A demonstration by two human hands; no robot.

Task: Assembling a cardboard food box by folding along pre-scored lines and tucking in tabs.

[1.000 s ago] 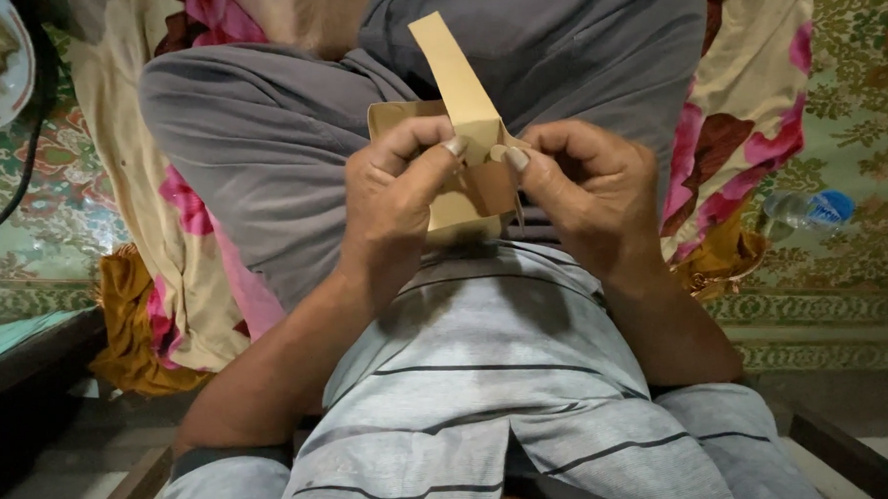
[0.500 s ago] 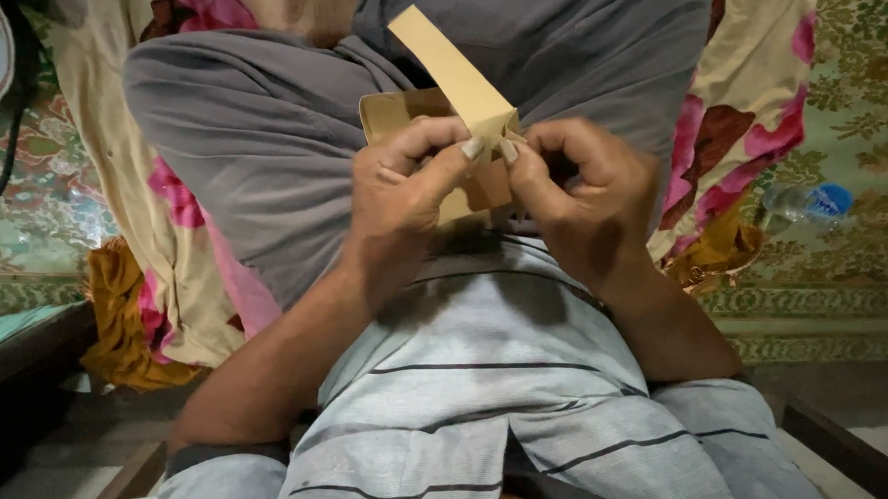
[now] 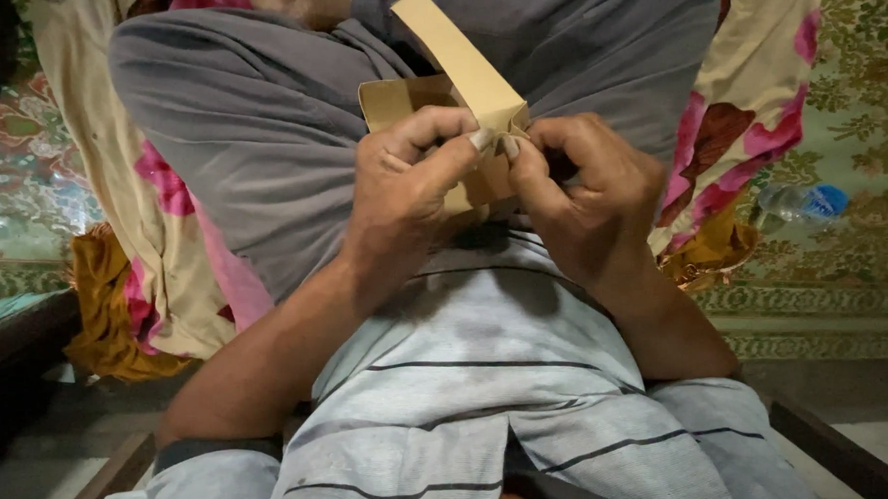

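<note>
Fingers pinching a fold in tan paper

Striped cloth of the person's shirt point(image 3: 468, 377) filled the near part of the view, and just beyond it both hands met over the lap. The left hand point(image 3: 408, 197) had its grip clenched on a piece of tan folded paper point(image 3: 462, 67), thumb and forefinger pressing at the crease. The right hand point(image 3: 590, 190) pinched the same crease from the other side, fingertips almost touching those of the left. The paper stood tilted, one long flap rising up and away from the hands, a wider panel behind the left hand's knuckles.

By the look of it, the step in hand was the setting of a fold; the next move seemed to call for firm, even pressure along the crease without letting the flap slip.

Beyond the paper lay grey cloth point(image 3: 252, 118) over the legs, then a flowered sheet point(image 3: 754, 111). Right of the paper, well apart, a plastic bottle point(image 3: 802, 203) lay on a patterned carpet point(image 3: 851, 58). Nothing stood between the hands and the paper.
</note>
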